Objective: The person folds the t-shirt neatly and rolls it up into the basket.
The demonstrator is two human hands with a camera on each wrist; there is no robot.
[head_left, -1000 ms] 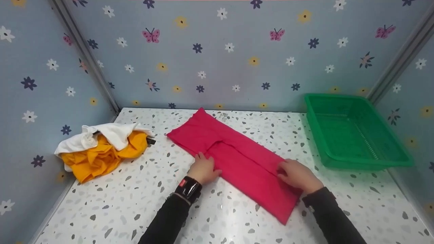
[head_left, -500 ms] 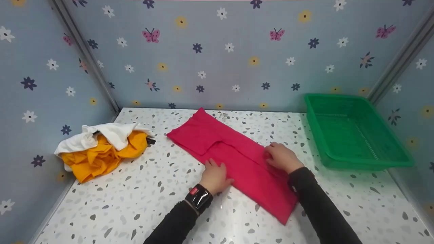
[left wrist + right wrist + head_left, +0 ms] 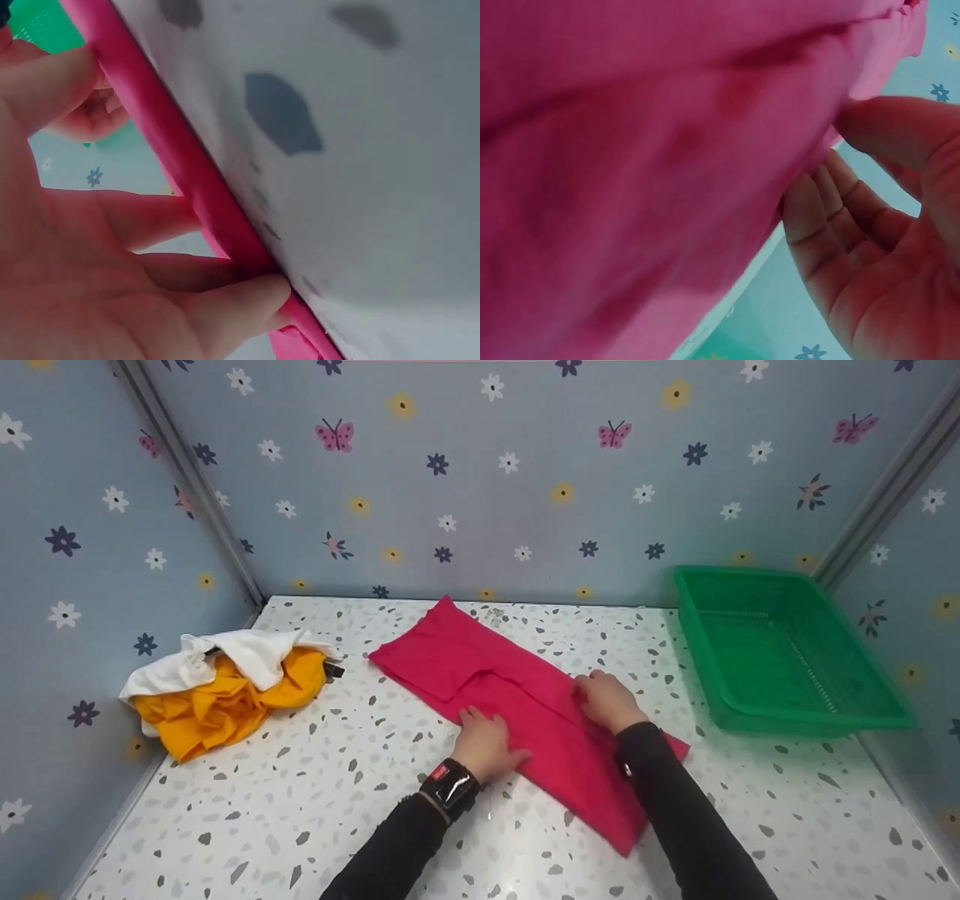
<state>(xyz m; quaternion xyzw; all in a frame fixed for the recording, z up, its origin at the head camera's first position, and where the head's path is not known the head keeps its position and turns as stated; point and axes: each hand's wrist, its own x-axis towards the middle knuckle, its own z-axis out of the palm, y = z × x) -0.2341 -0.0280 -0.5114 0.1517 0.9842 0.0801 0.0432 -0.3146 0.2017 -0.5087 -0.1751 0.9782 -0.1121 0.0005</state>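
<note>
A folded pink garment (image 3: 540, 727) lies slantwise on the speckled table, with a flap laid along its length. My left hand (image 3: 486, 744) rests at its near edge. In the left wrist view those fingers (image 3: 161, 214) are nearly straight, with the tips against the fabric's edge. On the far edge, my right hand (image 3: 606, 701) has its fingers bent. Seen from the right wrist, the thumb and fingers (image 3: 817, 225) pinch the edge of the cloth. The right sleeve hides part of the garment's right end, whose corner shows beyond it.
A green plastic basket (image 3: 814, 720) stands at the right, against the flowered wall. At the left lies a crumpled heap of a white cloth (image 3: 259, 649) and an orange-yellow cloth (image 3: 206, 716). Flowered panels (image 3: 465, 480) enclose the back and sides of the table (image 3: 315, 810).
My right hand has moved up and left along the garment's far edge. My left hand has slid a little to the right along the near edge. A right corner of the garment now shows.
</note>
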